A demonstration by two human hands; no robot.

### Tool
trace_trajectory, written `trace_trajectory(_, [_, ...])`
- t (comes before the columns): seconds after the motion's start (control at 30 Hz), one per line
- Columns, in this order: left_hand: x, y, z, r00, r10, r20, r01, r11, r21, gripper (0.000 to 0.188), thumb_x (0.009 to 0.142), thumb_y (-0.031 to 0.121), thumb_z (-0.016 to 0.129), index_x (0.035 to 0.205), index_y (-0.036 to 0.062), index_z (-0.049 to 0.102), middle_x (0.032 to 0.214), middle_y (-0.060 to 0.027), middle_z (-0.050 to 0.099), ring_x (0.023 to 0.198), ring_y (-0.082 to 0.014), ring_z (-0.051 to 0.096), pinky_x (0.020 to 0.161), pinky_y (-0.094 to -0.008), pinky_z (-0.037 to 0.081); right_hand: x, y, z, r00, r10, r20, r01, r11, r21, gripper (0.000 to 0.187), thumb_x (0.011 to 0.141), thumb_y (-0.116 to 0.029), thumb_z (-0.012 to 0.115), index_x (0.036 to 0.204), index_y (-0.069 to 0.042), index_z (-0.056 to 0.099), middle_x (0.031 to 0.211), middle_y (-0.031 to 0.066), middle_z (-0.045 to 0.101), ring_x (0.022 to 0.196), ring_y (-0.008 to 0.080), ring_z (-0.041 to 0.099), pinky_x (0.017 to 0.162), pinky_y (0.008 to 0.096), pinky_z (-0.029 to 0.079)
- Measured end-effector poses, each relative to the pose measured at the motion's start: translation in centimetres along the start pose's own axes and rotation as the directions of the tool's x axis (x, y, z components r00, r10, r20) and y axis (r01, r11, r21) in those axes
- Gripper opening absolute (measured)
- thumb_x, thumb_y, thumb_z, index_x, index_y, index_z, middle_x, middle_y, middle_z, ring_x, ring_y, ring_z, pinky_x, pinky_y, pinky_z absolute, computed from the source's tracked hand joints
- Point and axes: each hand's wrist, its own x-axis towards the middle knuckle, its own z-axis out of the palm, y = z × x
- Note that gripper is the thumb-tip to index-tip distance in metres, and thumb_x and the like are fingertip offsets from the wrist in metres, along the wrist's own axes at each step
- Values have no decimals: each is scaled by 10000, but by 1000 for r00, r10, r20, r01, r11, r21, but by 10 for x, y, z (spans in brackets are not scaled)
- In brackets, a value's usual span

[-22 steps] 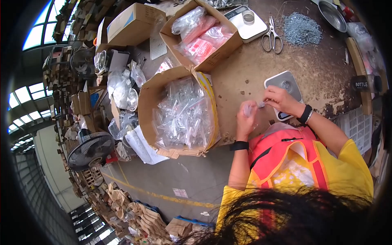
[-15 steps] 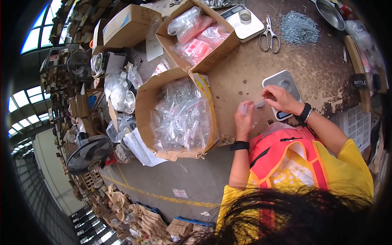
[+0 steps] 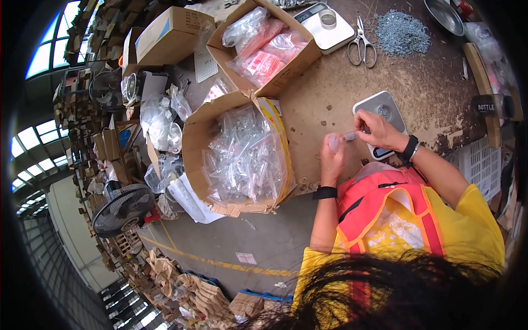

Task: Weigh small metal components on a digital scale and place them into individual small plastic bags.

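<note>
Between my two hands, just in front of my apron, is a small clear plastic bag [image 3: 350,136]. My left hand [image 3: 332,154] is closed on one end of it, fingers pointing up. The fingers and thumb of my right hand [image 3: 378,132] pinch the other end. What lies inside the bag is too small to make out. Under and behind my right hand lies a white digital scale [image 3: 395,113] with a small round dish [image 3: 384,113] on its plate. Left of my hands stands an open carton [image 3: 193,144] full of clear zip bags [image 3: 242,157] holding small parts.
A second carton [image 3: 275,82] with red-and-clear plastic bags is farther back. Another white scale [image 3: 336,37] bears a metal ring-shaped cup [image 3: 328,20]. Scissors [image 3: 361,47] lie beside a pile of small metal screws [image 3: 402,34]. A fan [image 3: 122,208] stands left of the table.
My left hand has shifted slightly right and up, nearer my right hand. The bag between them sits a little higher, and both hands keep hold of it.
</note>
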Motion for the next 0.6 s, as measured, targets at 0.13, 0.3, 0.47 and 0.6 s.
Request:
trace_trajectory(0.13, [-1,12,2,1000,-14,16,15,999,-47,128,1014,148,637,1009,21,626,902,15,620,822,-67,548,737,-242,468,3,-2,7,998,-67,-15,66,998,-10,206,831,-37,660,969,-9,510,834,119,601,761,264,629,702,358,518])
trace_trajectory(0.3, [2,31,3,999,15,31,-15,999,29,94,996,104,648,979,13,640,903,-9,663,829,-80,578,755,-246,483,6,-16,7,999,-1,-34,6,991,133,216,829,-32,662,985,-16,513,831,101,613,769,228,648,710,334,524])
trace_trajectory(0.47, [-8,56,0,996,89,-2,-88,988,125,96,989,106,648,976,11,640,890,-34,683,829,-99,607,757,-260,493,0,-22,-12,999,-24,-41,30,990,137,211,831,-20,658,989,-23,519,825,77,610,763,184,641,706,314,522])
trace_trajectory(0.6, [-20,87,-12,989,125,-74,-112,981,160,123,988,124,649,981,1,646,885,-41,686,830,-114,620,760,-268,496,-10,-30,-44,997,2,-82,7,994,111,188,849,-11,646,992,-30,526,837,40,597,785,137,624,739,294,519])
